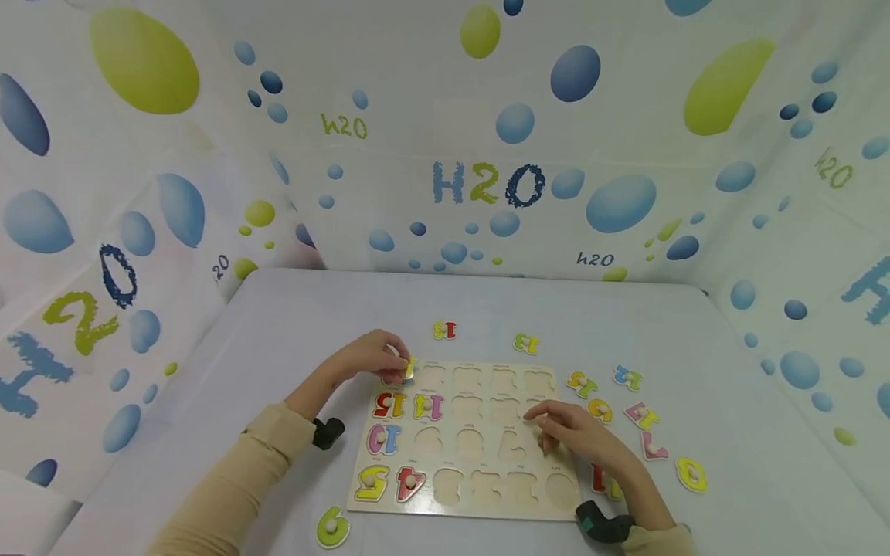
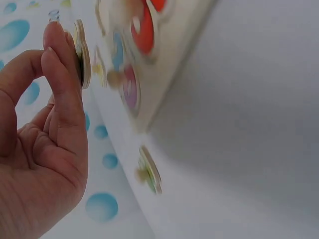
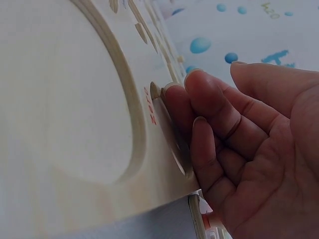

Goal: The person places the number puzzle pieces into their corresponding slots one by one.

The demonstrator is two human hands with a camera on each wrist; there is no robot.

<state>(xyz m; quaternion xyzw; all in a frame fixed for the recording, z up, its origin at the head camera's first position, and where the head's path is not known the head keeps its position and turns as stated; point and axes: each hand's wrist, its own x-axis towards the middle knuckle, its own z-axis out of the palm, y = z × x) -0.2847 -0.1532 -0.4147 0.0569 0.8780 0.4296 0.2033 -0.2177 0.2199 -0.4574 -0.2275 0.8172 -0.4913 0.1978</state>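
Over the far left corner of the wooden number board (image 1: 487, 503), my left hand (image 1: 378, 357) pinches a number puzzle piece (image 1: 409, 369) showing some yellow. Seen edge-on in the left wrist view, that piece (image 2: 83, 55) stands tilted at the fingertips (image 2: 55, 62), its number mostly hidden. Along the board's left side sit a 15 (image 1: 389, 405), a pink-and-green 14 (image 1: 428, 407), a 10 (image 1: 384, 439), a yellow 5 (image 1: 371, 483) and a red 4 (image 1: 411, 484). My right hand (image 1: 566, 428) holds nothing; its loosely bent fingers (image 3: 204, 94) are right at the board's surface.
A green number piece (image 1: 333, 528) lies near the board's front left corner. Two more pieces, a yellow-and-red one (image 1: 445, 330) and a green-and-yellow one (image 1: 526, 344), lie beyond the far edge. Several others, including a yellow 0 (image 1: 691, 475) and a pink 7 (image 1: 653, 445), are scattered at the right.
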